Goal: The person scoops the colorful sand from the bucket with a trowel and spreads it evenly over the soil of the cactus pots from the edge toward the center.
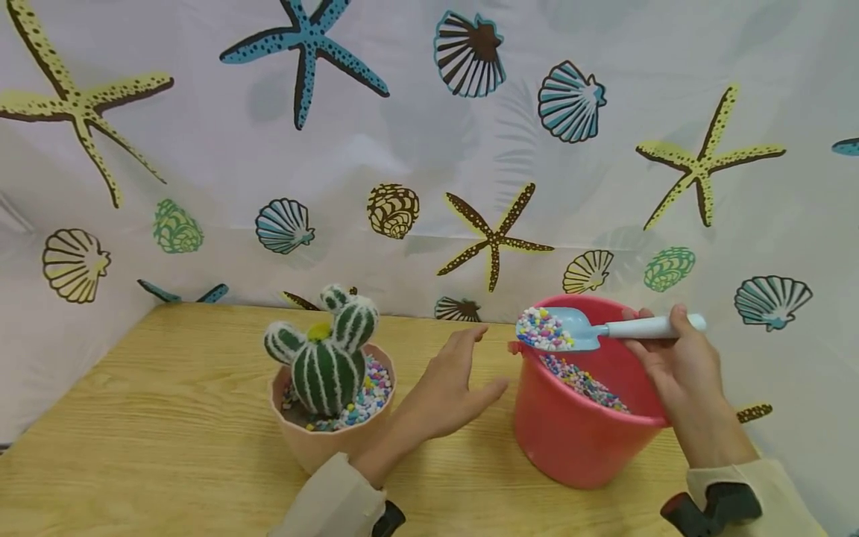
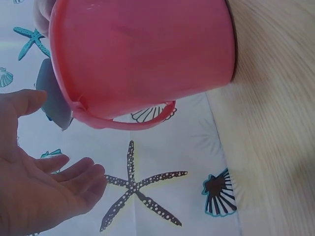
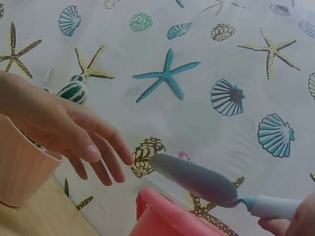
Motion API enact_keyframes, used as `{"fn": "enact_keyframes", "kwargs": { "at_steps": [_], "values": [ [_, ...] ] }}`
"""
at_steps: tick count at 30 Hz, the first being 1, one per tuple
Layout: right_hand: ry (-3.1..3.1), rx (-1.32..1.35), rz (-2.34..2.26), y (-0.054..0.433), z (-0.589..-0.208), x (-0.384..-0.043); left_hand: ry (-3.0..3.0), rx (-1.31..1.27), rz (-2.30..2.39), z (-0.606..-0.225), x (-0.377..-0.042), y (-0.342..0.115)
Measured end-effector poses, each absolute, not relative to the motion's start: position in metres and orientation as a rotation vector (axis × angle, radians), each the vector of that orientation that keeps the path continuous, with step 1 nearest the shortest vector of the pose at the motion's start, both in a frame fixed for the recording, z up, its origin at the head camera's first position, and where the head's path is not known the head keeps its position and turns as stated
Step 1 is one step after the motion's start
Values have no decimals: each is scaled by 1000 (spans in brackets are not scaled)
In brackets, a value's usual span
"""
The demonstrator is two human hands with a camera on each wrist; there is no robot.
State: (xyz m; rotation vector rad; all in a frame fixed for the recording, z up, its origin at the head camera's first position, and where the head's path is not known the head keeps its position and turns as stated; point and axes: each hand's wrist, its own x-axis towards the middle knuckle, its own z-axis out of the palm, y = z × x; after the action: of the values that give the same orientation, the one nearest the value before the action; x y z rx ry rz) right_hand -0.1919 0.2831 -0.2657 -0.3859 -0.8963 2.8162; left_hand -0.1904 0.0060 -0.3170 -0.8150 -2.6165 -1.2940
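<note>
My right hand (image 1: 691,377) grips the pale handle of a small blue hand trowel (image 1: 580,328), held level over the rim of a red bucket (image 1: 580,447). Colourful pebbles (image 1: 542,330) fill the front of its blade. More small pebbles (image 1: 587,384) lie inside the bucket. My left hand (image 1: 439,388) holds nothing, its fingers loosely spread between the bucket and a peach flowerpot (image 1: 322,444). In the pot a green knitted cactus (image 1: 329,380) stands among similar pebbles. From the right wrist view, the trowel's underside (image 3: 197,179) shows just above the bucket rim.
Pot and bucket stand on a light wooden table (image 1: 148,403), the pot to the left and the bucket to the right. Behind rises a white cloth (image 1: 416,149) printed with starfish and shells. The bucket's red carrying handle (image 2: 142,123) hangs down its side.
</note>
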Motion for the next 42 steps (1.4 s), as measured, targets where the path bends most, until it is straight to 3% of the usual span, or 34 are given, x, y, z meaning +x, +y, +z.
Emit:
{"fn": "enact_keyframes", "kwargs": {
  "at_steps": [42],
  "values": [
    [-1268,-331,2803,181,-258,-165,-2582,-596,-1130,-321,-123,-108]
  ]
}}
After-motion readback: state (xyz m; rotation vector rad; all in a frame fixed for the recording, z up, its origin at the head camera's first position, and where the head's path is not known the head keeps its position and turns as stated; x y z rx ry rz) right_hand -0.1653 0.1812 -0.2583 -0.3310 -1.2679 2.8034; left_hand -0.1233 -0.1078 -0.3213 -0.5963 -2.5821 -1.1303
